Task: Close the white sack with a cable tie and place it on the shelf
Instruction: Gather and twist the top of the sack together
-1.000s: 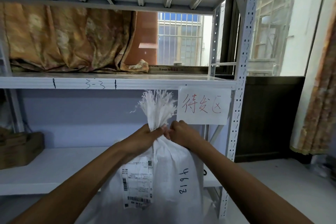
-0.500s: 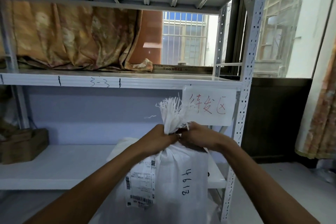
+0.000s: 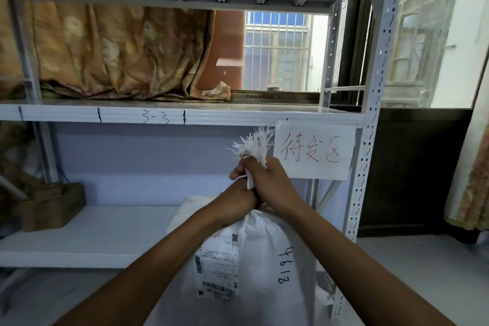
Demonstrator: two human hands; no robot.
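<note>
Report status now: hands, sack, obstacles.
Both hands, left hand and right hand, clamped on white sack neck. Cable tie not visible. Sack not shelved. Lower shelf free ahead.

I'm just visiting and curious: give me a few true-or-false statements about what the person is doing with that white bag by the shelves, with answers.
1. Both hands grip the gathered neck of the white woven sack. True: left hand, right hand.
2. The sack bears the handwritten number 4613. True.
3. The printed shipping label is on the sack's right side. False: it is left of the number.
4. The paper sign with red writing lies on the floor. False: it hangs on the white metal shelf rack.
</note>
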